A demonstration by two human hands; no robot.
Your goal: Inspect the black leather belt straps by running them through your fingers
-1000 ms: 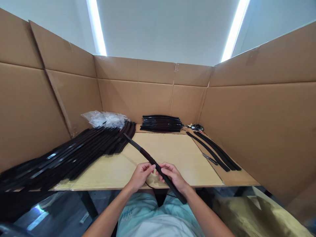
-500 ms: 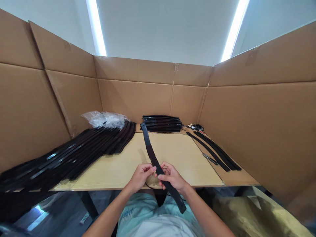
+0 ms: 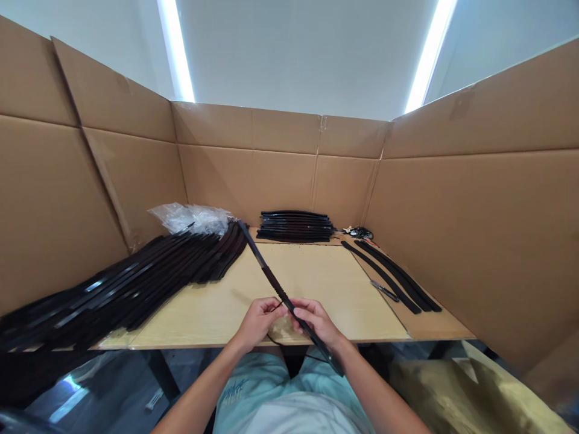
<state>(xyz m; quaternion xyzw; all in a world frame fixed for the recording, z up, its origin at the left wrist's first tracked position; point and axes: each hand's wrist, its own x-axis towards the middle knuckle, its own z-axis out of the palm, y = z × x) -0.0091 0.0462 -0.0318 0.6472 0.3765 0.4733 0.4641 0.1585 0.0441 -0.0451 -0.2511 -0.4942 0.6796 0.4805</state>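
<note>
Long curved black rubber strip [image 3: 271,277] in hand at mid-length, fingers of left hand [image 3: 259,322] and right hand [image 3: 316,319] closed on it, above pale wooden worktop [image 3: 316,289]; far tip just beside heaped black strips [image 3: 149,277], so lift clear of them

- rubber strip [image 3: 274,282]: black, with a ribbed pattern seen along its edge
- stacked strips [image 3: 296,226]: same black, shiny streaks
- cardboard walls [image 3: 271,181]: plain tan
- tabletop [image 3: 325,289]: pale yellow, wood-look
- T-shirt [image 3: 239,386]: pale mint, faint print spotted
</note>
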